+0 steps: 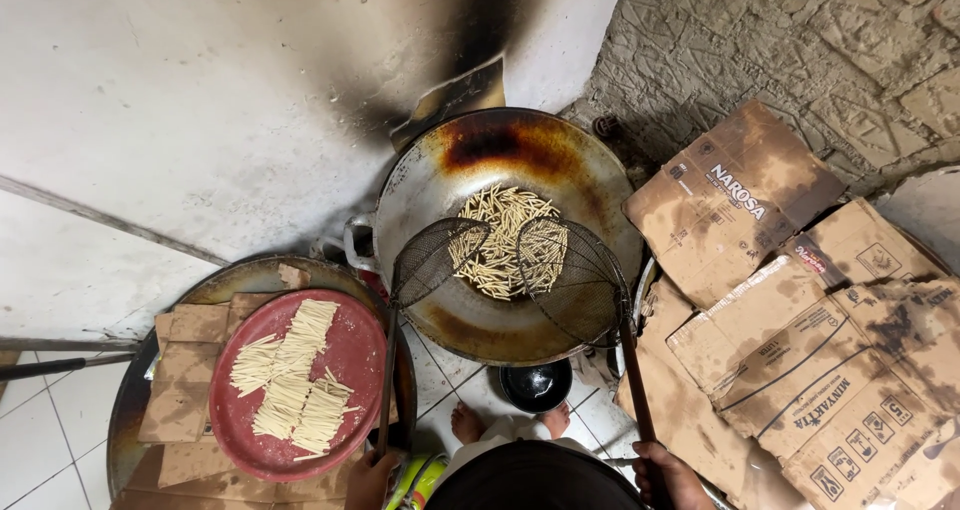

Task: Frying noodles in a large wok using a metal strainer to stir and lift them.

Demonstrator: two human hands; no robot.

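Observation:
A large metal wok (420, 185) holds pale dough sticks (495, 232) in oil. Two wire-mesh skimmers hang over it. My left hand (368, 480) grips the long handle of the left skimmer (432, 258), which is tilted at the wok's near left rim. My right hand (668, 475) grips the wooden handle of the right skimmer (572, 270), whose basket sits over the sticks. A red round tray (355, 355) at lower left carries rows of raw dough sticks (290, 375).
The red tray rests on cardboard pieces (185, 370) over a round dark metal tray (130, 410). Stained flattened cartons (800, 310) cover the floor on the right. A soot-marked white wall (250, 90) is behind the wok. My bare feet (468, 425) stand on white tiles near a small black bowl (536, 385).

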